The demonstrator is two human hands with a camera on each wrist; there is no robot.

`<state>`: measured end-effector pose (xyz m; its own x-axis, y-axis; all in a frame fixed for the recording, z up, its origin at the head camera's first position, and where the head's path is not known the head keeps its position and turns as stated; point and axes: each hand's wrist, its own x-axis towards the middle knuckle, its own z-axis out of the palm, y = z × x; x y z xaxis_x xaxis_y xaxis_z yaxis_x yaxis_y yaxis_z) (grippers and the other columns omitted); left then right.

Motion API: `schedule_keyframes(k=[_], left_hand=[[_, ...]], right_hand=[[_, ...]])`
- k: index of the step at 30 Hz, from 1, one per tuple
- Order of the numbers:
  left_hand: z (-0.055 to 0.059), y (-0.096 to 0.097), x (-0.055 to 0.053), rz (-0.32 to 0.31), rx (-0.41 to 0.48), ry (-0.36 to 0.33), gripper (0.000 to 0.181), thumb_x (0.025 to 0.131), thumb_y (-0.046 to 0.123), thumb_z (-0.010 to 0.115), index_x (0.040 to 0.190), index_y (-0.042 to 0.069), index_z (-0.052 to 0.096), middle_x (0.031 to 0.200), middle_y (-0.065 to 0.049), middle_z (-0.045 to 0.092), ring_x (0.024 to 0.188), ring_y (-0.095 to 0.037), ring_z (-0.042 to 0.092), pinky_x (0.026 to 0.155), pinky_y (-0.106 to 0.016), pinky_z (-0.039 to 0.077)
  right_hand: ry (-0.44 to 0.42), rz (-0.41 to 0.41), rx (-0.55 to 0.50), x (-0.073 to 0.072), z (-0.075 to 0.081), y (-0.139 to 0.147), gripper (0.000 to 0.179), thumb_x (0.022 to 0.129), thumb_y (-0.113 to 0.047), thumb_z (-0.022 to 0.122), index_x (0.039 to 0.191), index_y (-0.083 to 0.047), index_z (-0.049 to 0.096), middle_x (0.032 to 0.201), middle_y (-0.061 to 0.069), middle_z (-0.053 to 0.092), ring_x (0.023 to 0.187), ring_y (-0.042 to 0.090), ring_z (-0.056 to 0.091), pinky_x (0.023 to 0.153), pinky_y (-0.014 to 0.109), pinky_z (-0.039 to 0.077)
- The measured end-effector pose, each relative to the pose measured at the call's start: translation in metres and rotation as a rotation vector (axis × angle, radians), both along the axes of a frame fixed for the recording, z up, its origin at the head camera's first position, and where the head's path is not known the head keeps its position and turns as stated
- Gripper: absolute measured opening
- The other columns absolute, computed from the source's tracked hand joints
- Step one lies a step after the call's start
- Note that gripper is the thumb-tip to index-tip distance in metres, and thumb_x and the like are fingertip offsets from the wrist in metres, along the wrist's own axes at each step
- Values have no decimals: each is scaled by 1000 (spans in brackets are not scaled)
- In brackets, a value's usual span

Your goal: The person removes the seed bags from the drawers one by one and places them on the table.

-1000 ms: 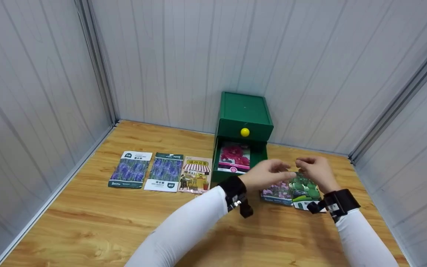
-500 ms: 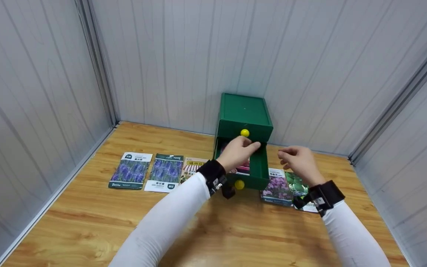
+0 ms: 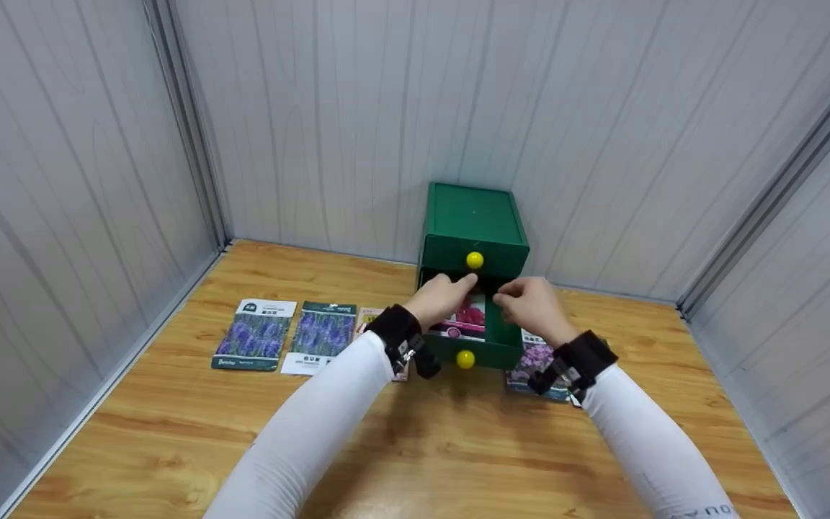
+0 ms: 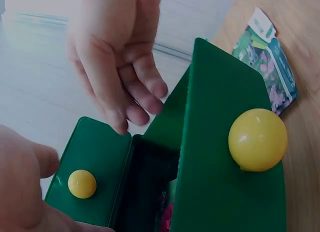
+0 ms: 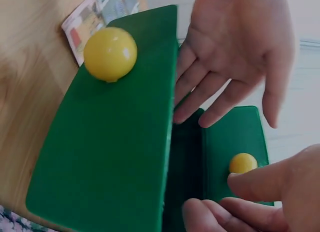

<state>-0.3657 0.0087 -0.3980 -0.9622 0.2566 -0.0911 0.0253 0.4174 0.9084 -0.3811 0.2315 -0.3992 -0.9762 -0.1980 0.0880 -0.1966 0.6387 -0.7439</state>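
A green two-drawer box [image 3: 476, 209] has its lower drawer [image 3: 509, 353] pulled out; a seed packet with a magenta flower [image 3: 469, 317] lies in it. My left hand [image 3: 442, 299] is over the drawer's left side, fingers extended and holding nothing, as the right wrist view shows. Over the right side hangs my right hand [image 3: 534, 306], loosely bent fingers reaching down toward the drawer with nothing between them. In the left wrist view the right hand [image 4: 117, 57] hangs above the drawer opening. The upper drawer with its yellow knob [image 3: 475, 260] is closed.
Left of the box lie two purple-flower seed packets [image 3: 255, 335] and a partly covered beige packet [image 3: 368, 317]. At the right, a pink-flower packet [image 3: 530, 364] sits partly under the right forearm, mostly hiding another packet. White panel walls [image 3: 314, 130] enclose the wooden table [image 3: 170, 432].
My left hand has moved left from above the right-hand packets to the drawer. My right hand has followed leftward, from the green-pictured packet to the drawer's right side.
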Motion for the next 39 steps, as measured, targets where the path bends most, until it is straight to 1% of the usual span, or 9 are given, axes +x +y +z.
schedule_keyframes(k=[4, 10, 13, 17, 21, 24, 29, 34, 39], left_hand=[[1, -1, -1, -22, 4, -13, 55, 120, 52, 41, 87, 13, 64, 79, 2, 47, 66, -14, 40, 61, -28, 31], [2, 1, -2, -21, -6, -29, 55, 119, 51, 43, 81, 15, 57, 81, 0, 47, 66, -13, 40, 60, -27, 29], [1, 2, -3, -25, -22, -37, 53, 119, 52, 43, 82, 15, 55, 83, 0, 47, 68, -13, 41, 60, -27, 29], [0, 2, -4, -42, -20, -78, 50, 118, 54, 45, 93, 12, 58, 90, -4, 48, 80, -19, 49, 68, -30, 36], [1, 1, -5, -64, -37, -119, 57, 118, 55, 45, 122, 2, 66, 110, -10, 57, 109, -30, 59, 90, -38, 46], [1, 2, -5, -76, -55, -128, 64, 117, 56, 46, 135, -2, 66, 117, -10, 60, 114, -30, 59, 99, -41, 48], [0, 2, -5, -88, -46, -119, 62, 117, 55, 46, 131, -2, 65, 104, -8, 56, 111, -32, 59, 97, -42, 47], [-1, 3, -5, -84, -48, -106, 60, 117, 55, 48, 137, 1, 65, 111, -8, 57, 114, -30, 61, 90, -36, 47], [-2, 3, -4, -77, -29, -123, 50, 117, 56, 47, 115, 9, 64, 93, -4, 50, 91, -24, 54, 78, -35, 41]], right_hand=[[-6, 37, 97, -8, -1, -10, 23, 109, -12, 70, 115, 8, 80, 87, 10, 76, 73, 17, 70, 72, 31, 61], [13, 106, 224, -16, -8, -20, 36, 104, -7, 70, 68, -7, 67, 58, -4, 51, 52, 13, 48, 52, 28, 38], [14, 114, 273, -18, -12, -22, 45, 99, -3, 69, 59, -16, 54, 55, -6, 41, 47, 12, 39, 48, 27, 30], [-8, 105, 341, -19, -15, -26, 47, 96, 0, 68, 58, -18, 48, 56, -6, 36, 48, 13, 35, 47, 27, 28], [-18, 98, 414, -20, -16, -32, 47, 98, -2, 69, 61, -18, 46, 58, -5, 35, 51, 14, 35, 49, 28, 30], [-10, 99, 464, -20, -17, -36, 46, 101, -4, 70, 63, -17, 47, 60, -4, 37, 53, 15, 38, 51, 29, 32], [28, 98, 500, -21, -18, -38, 37, 101, -7, 71, 70, -14, 53, 66, -2, 44, 60, 19, 47, 56, 30, 39], [5, 73, 473, -22, -20, -39, 31, 102, -7, 71, 75, -12, 58, 68, 0, 45, 62, 20, 49, 56, 31, 39], [-7, 55, 443, -22, -20, -40, 30, 102, -4, 69, 75, -11, 59, 68, 0, 45, 62, 20, 49, 56, 31, 40]])
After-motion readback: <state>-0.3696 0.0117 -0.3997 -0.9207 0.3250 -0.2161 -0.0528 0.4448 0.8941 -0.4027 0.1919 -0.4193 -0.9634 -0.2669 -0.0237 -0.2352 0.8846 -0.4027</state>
